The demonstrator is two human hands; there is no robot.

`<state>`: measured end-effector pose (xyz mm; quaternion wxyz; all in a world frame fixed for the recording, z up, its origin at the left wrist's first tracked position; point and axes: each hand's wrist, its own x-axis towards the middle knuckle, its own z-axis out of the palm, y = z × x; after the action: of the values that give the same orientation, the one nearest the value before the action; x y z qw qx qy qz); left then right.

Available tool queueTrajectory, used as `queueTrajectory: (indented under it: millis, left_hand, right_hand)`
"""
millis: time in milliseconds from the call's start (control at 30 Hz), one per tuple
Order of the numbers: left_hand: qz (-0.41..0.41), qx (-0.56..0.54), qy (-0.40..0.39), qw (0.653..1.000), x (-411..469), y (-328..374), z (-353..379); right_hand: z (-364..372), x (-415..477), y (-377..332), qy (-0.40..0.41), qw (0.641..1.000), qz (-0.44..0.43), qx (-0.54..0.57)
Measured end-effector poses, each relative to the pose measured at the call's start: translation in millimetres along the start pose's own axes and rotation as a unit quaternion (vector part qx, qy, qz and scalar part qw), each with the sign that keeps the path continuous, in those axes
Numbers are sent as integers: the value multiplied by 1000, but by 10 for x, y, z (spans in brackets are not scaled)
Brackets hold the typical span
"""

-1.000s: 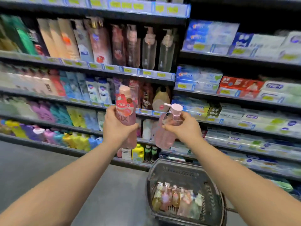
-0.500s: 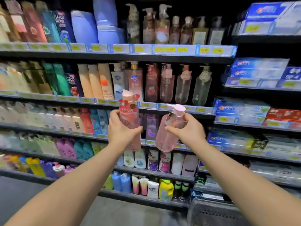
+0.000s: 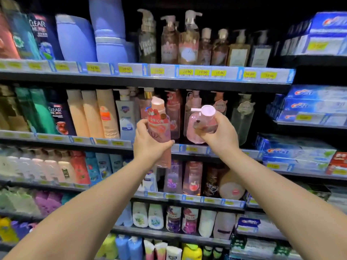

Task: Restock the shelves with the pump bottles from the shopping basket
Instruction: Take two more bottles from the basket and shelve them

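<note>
My left hand (image 3: 148, 142) grips a tall pink bottle with a flip cap and a red label (image 3: 159, 121), held upright in front of the second shelf. My right hand (image 3: 218, 135) holds a clear pink pump bottle (image 3: 203, 119) by its neck, its pale pink pump head pointing left. Both bottles hover at the edge of the second shelf (image 3: 191, 149), before a row of pink and clear pump bottles (image 3: 242, 117). The shopping basket is out of view.
Shelves of shampoo and body wash fill the view, with price tags on every shelf edge. The top shelf carries more pump bottles (image 3: 187, 40). Boxed toothpaste (image 3: 300, 106) is stacked on the shelves to the right.
The view has tilted up and closer to the shelves, so the basket has dropped out of sight. Both hands have risen with their bottles toward the second shelf.
</note>
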<state>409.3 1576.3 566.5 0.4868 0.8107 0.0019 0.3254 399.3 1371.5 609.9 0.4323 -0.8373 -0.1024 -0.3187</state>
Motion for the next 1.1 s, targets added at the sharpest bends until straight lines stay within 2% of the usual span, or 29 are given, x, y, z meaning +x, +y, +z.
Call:
queueTrajectory:
  millis: [200, 333, 500, 667, 767, 867, 933, 1000, 1033, 1100]
  left_hand:
    - [17, 0, 8, 1000, 418, -57, 268]
    - [31, 7, 4, 999, 562, -143, 335]
    - [35, 10, -14, 999, 669, -192, 371]
    - [33, 3, -30, 999, 695, -227, 352]
    - [26, 2, -44, 999, 698, -260, 336]
    - [29, -3, -58, 998, 692, -284, 315]
    - [31, -5, -65, 997, 692, -296, 296]
    - [34, -3, -69, 997, 686, -303, 280]
    - [40, 1, -72, 997, 676, -304, 271]
    - [58, 1, -75, 995, 648, -305, 254]
  right_hand:
    - [209, 579, 361, -88, 996, -6, -31]
    - [297, 763, 455, -124, 991, 36, -48]
    - [440, 872, 483, -89, 990, 108, 22]
    - [530, 938, 513, -52, 985, 159, 44]
    - [514, 921, 541, -61, 980, 176, 73]
    - [524, 869, 513, -53, 984, 165, 37]
    - [543, 761, 435, 45, 988, 148, 3]
    - [580, 593, 265, 152, 984, 88, 2]
    - [619, 509, 153, 162, 985, 63, 19]
    - [748, 375, -81, 92, 993, 56, 50]
